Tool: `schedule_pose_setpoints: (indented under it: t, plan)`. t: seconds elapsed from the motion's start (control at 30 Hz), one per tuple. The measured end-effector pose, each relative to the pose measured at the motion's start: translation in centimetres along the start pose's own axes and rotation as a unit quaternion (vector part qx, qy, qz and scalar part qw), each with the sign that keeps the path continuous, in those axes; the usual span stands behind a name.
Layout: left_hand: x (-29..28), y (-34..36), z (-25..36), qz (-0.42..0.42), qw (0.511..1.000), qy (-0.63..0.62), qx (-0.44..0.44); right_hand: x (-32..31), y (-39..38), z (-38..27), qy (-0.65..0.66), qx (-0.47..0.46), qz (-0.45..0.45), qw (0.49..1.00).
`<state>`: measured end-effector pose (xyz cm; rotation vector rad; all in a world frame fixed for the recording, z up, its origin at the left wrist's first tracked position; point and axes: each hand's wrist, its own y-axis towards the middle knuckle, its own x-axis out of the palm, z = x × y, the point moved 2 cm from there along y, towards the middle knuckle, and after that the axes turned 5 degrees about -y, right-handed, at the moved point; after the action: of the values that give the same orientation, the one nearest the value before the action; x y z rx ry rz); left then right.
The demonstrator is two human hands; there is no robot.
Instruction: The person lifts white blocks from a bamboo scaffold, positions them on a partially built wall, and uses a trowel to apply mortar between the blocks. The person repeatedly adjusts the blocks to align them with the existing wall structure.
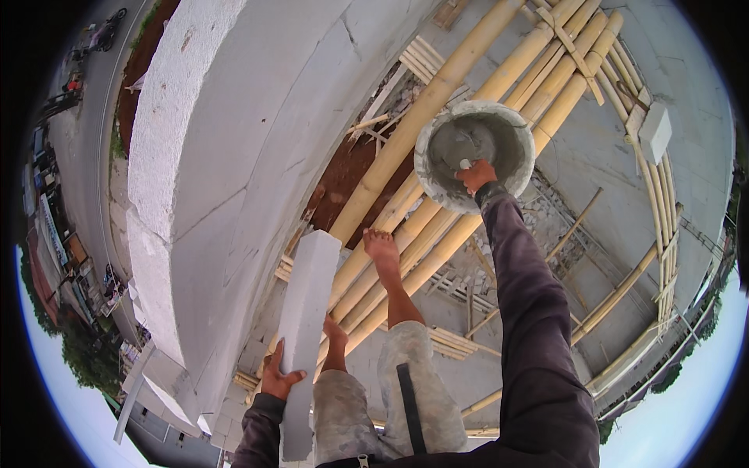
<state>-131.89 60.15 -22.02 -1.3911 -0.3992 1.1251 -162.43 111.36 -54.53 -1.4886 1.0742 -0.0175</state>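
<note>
My left hand [278,378] grips the side of a long pale grey lightweight concrete block [308,312], its thumb across the near face. The block stands lengthwise beside my left leg, between me and the wall. With my right arm stretched forward, my right hand [477,176] is inside a mortar-crusted bucket [516,144]. Its fingers are closed around a tool with a pale rounded handle end [466,164]; the rest of that tool is hidden. Wet grey mortar [460,144] lies in the bucket, which rests on bamboo poles [437,234].
My bare feet [381,243] stand on the bamboo poles, with gaps and a drop below. A tall block wall [257,132] runs along my left, with a road [90,156] far beneath it. Another pale block [655,131] lies on bamboo scaffolding [663,226] at right.
</note>
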Motion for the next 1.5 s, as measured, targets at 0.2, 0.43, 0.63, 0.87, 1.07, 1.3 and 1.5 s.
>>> schedule_pose_setpoints:
  t: [0.2,0.43,0.63,0.87,1.07,1.3,1.5]
  plan:
    - [-0.9,0.1,0.7,0.001,1.0,0.013,0.015,-1.9,-2.7,1.2,0.208,0.043,-0.096,0.973]
    - [-1.6,-0.3,0.9,0.011,0.999,0.028,0.015,-4.2,-9.9,3.2,0.387,0.008,-0.184,0.904]
    - [-1.6,-1.3,-0.2,0.011,1.0,-0.025,0.01,-3.6,-15.1,3.8,0.421,-0.049,-0.062,0.904]
    - [-1.8,-3.3,-3.8,0.016,0.999,-0.018,-0.035,-8.4,-25.9,-9.1,0.379,-0.118,-0.045,0.917]
    - [-1.2,-5.0,-8.6,0.028,0.999,-0.027,-0.017,-10.6,-34.4,-25.9,0.396,-0.2,-0.101,0.891]
    - [0.5,-6.7,-15.0,0.036,0.995,-0.09,-0.035,-9.7,-30.8,-39.7,0.562,-0.218,-0.12,0.789]
    - [1.5,-7.4,-18.5,0.054,0.991,-0.115,-0.036,-3.2,-33.3,-40.6,0.585,-0.219,-0.128,0.77]
